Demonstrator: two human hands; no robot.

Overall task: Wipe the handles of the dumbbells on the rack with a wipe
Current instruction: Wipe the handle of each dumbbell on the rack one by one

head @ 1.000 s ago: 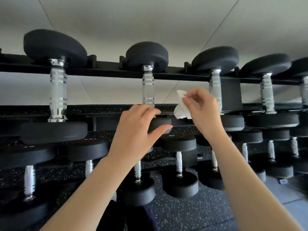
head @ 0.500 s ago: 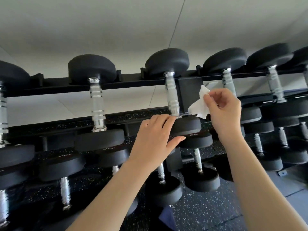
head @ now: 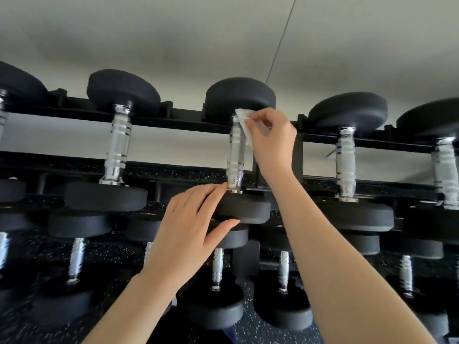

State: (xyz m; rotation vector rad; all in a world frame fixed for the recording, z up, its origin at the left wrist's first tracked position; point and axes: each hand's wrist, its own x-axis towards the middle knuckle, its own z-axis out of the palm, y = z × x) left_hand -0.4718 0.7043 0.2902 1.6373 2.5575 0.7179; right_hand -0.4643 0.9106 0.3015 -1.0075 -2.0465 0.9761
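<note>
A black rack point(head: 188, 117) carries rows of black dumbbells with chrome handles. My right hand point(head: 269, 142) pinches a white wipe point(head: 244, 125) against the top of the chrome handle point(head: 234, 157) of the middle dumbbell in the top row. The near black head point(head: 248, 209) of that dumbbell is gripped by my left hand point(head: 191, 227), fingers on top and thumb under its edge. Part of the wipe is hidden behind my right fingers.
More top-row dumbbells stand to the left point(head: 116, 145) and right point(head: 346, 162) of the held one. Lower rows of smaller dumbbells point(head: 216, 269) fill the space beneath my arms. A pale wall point(head: 223, 33) is behind the rack, and speckled black flooring point(head: 258, 328) lies below.
The view has shifted so the held dumbbell sits at centre. My right hand moved left and up, bringing the wipe from beside the handle onto its top. My left hand kept hold of the dumbbell's head.
</note>
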